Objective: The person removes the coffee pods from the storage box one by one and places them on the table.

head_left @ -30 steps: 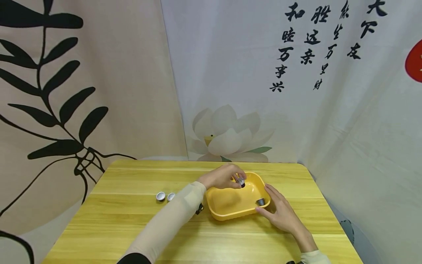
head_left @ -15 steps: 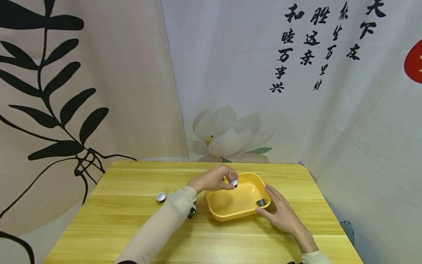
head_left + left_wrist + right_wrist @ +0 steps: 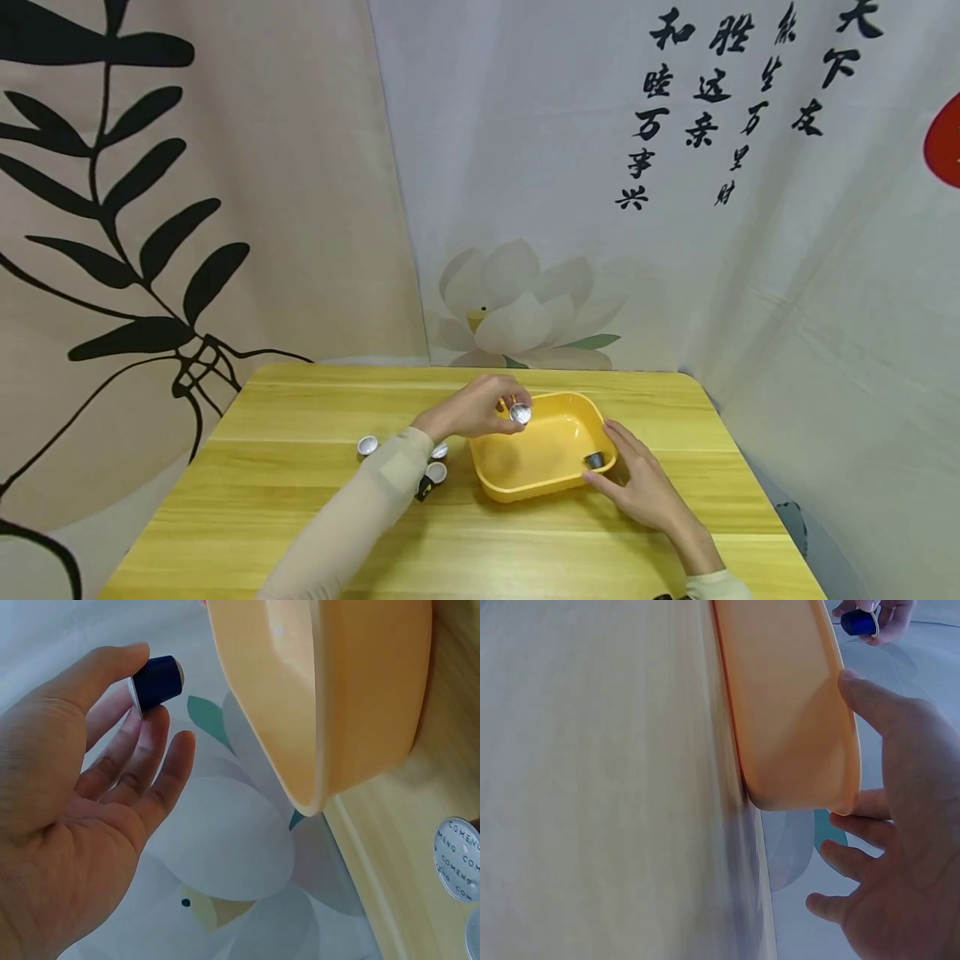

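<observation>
My left hand (image 3: 480, 407) pinches a dark blue coffee capsule (image 3: 157, 681) between thumb and fingertips, its silver foil lid facing me in the head view. It hovers at the left part of the yellow plastic tray (image 3: 525, 490), above the rim. Inside the tray's right end lies another coffee capsule (image 3: 595, 460), on its side. At that end my right hand (image 3: 637, 483) holds the tray's corner, thumb on the near rim and fingers along the right side. In the right wrist view its thumb (image 3: 866, 697) touches the rim, and the lower fingers are spread off it.
Left of the tray several capsules stand lid up on the wooden table (image 3: 300, 483), among them one capsule (image 3: 367, 446) at the far left and another capsule (image 3: 436, 473) near my left wrist. My left sleeve (image 3: 360, 508) crosses in front of them. A printed cloth (image 3: 525, 167) hangs behind.
My left hand has drawn back leftward over the tray with the capsule, turning its lid toward me. Capsules beside my left forearm have come into view. The right hand and tray stay put.
</observation>
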The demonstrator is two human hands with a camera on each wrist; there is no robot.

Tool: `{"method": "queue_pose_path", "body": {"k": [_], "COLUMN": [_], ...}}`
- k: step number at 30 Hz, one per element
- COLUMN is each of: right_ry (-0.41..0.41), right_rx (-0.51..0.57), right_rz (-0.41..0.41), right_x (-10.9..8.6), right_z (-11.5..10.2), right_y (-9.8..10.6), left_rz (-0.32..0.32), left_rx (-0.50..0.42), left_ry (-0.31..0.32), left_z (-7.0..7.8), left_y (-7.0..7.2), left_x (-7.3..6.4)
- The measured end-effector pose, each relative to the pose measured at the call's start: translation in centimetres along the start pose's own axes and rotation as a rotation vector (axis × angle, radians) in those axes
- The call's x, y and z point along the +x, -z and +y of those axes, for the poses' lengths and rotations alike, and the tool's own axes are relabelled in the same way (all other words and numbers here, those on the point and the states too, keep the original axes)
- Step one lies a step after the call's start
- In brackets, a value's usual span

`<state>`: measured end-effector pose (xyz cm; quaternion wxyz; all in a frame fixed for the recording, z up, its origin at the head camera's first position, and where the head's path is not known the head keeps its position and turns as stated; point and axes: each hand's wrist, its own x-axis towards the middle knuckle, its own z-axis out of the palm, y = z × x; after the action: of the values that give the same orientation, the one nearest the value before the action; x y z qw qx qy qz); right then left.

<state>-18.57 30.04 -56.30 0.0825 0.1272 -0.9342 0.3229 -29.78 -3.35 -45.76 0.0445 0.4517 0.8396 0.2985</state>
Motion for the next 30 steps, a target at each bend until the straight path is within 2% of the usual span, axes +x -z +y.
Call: {"method": "queue_pose_path", "body": {"k": [4,13,22,27,30], "right_ry": [0.005,0.011,0.006,-0.003,-0.004], "right_rx": [0.000,0.001,-0.007,-0.008,-0.001], "right_rz": [0.001,0.007,0.001,-0.001,-0.002], "right_x": [0.0,0.0,0.0,0.0,0.0], "right_z": [0.0,0.0,0.0,0.0,-0.1], "right_y": [0.0,-0.1,0.0,0.1,0.1], "left_rz": [0.017,0.059,0.117,0.147,0.151], "left_rx": [0.000,-0.024,-0.085,-0.088,-0.102], "left_ry": [-0.017,0.006,0.060,0.075,0.108], "left_z": [0.1,-0.2,-1.0,-1.7,-2.0], "left_y": [0.3,0.8,1.7,2.5,3.0], "left_x": [-0.8,-3.5,-7.4,-9.7,-11.1]}}
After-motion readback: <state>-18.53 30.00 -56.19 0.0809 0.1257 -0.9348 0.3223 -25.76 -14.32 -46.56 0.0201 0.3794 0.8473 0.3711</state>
